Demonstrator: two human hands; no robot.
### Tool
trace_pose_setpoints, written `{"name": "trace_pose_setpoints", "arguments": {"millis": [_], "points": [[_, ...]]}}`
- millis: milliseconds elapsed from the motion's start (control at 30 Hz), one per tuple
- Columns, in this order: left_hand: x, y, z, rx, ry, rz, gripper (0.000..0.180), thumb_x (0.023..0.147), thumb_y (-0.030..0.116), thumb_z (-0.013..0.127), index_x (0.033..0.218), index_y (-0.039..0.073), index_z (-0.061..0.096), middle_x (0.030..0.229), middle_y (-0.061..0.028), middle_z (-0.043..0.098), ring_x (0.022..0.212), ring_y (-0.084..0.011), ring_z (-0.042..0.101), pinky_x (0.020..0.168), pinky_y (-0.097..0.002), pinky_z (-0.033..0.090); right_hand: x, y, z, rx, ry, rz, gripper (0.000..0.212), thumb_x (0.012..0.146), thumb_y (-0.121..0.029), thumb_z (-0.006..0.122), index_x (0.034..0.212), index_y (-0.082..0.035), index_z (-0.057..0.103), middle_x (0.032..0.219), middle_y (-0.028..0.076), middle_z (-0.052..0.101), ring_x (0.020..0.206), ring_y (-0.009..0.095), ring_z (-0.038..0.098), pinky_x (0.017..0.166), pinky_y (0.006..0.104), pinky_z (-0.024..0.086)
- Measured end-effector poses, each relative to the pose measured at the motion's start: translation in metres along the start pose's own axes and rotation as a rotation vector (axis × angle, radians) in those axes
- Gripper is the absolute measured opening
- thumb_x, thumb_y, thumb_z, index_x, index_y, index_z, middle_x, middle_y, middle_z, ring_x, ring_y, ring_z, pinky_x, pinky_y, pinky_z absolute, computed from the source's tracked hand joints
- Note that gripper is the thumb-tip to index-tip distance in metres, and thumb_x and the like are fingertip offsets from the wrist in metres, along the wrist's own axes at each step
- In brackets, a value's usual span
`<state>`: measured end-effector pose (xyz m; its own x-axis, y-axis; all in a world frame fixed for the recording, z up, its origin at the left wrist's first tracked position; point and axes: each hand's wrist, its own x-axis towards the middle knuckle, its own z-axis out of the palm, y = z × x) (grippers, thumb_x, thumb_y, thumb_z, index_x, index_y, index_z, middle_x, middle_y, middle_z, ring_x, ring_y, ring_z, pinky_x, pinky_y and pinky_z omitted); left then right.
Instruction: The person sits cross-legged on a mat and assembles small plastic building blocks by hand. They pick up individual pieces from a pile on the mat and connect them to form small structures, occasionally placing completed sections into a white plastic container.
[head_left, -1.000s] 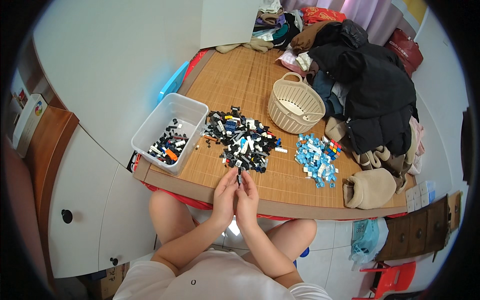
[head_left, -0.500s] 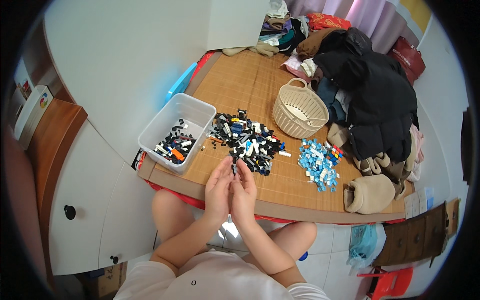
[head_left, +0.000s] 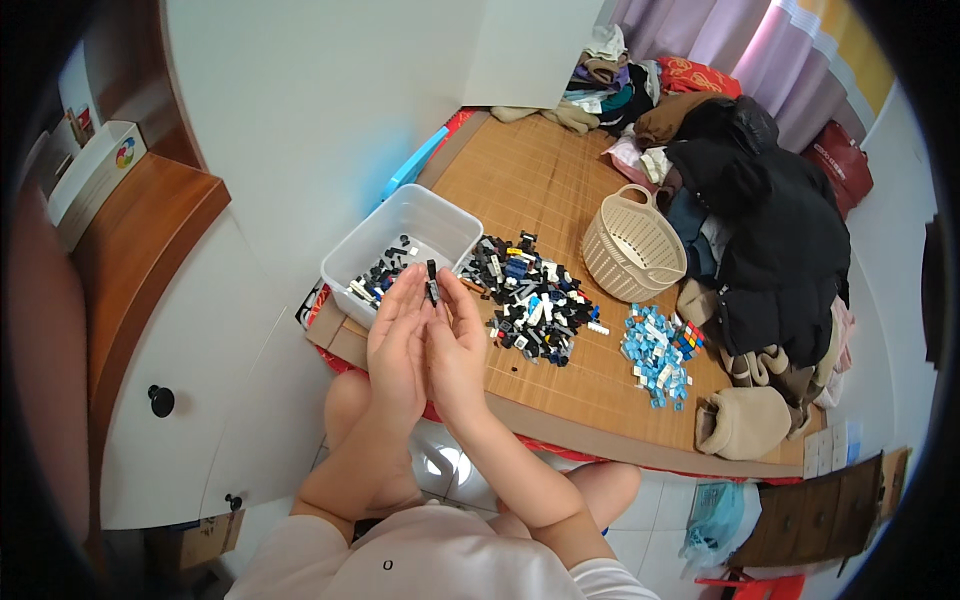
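My left hand (head_left: 396, 340) and my right hand (head_left: 456, 352) are pressed together in a cup. Small black and grey toy building bricks (head_left: 432, 285) stick up between their fingers; whatever lies deeper in the palms is hidden. Both hands are over the front right side of a clear plastic bin (head_left: 440, 212), which holds a few loose bricks (head_left: 372, 283) in black, white and grey. To the right of my hands lies a heap of mixed bricks (head_left: 535, 315), mostly black, grey and white.
Farther right are a beige woven-look basket (head_left: 625, 250), a pile of light-blue and white pieces (head_left: 655, 360) and a colourful puzzle cube (head_left: 689, 340). Dark clothing (head_left: 770, 250) is heaped at the right. A blue lid (head_left: 412, 165) leans behind the bin.
Both cupped hands have risen and moved left from the heap's front edge toward the bin, carrying bricks. The whole view has shifted, with the table appearing farther right.
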<state>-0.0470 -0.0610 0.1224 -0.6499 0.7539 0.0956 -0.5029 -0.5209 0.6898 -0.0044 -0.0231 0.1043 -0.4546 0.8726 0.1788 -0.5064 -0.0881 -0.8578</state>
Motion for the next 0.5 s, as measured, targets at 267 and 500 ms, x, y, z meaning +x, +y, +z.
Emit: {"name": "trace_pose_setpoints", "arguments": {"millis": [267, 500], "points": [[0.001, 0.013, -0.021, 0.028, 0.019, 0.041, 0.049, 0.085, 0.004, 0.032, 0.132, -0.008, 0.026, 0.140, -0.0182, 0.025, 0.133, -0.0252, 0.019, 0.109, -0.0352, 0.016, 0.000, 0.010, 0.021, -0.048, -0.042, 0.076, 0.050, 0.080, 0.009, 0.035, 0.130, 0.005, 0.031, 0.135, 0.018, 0.032, 0.128, 0.024, 0.028, 0.106, 0.0327, 0.024], [-0.002, 0.014, -0.027, 0.058, 0.040, 0.076, 0.050, 0.084, 0.003, 0.033, 0.133, -0.008, 0.025, 0.140, -0.0184, 0.024, 0.134, -0.0248, 0.017, 0.109, -0.0351, 0.013, -0.003, 0.008, 0.022, -0.044, -0.062, 0.090, 0.052, 0.079, 0.008, 0.036, 0.131, 0.005, 0.029, 0.136, 0.018, 0.030, 0.130, 0.024, 0.026, 0.106, 0.0328, 0.022]]}}
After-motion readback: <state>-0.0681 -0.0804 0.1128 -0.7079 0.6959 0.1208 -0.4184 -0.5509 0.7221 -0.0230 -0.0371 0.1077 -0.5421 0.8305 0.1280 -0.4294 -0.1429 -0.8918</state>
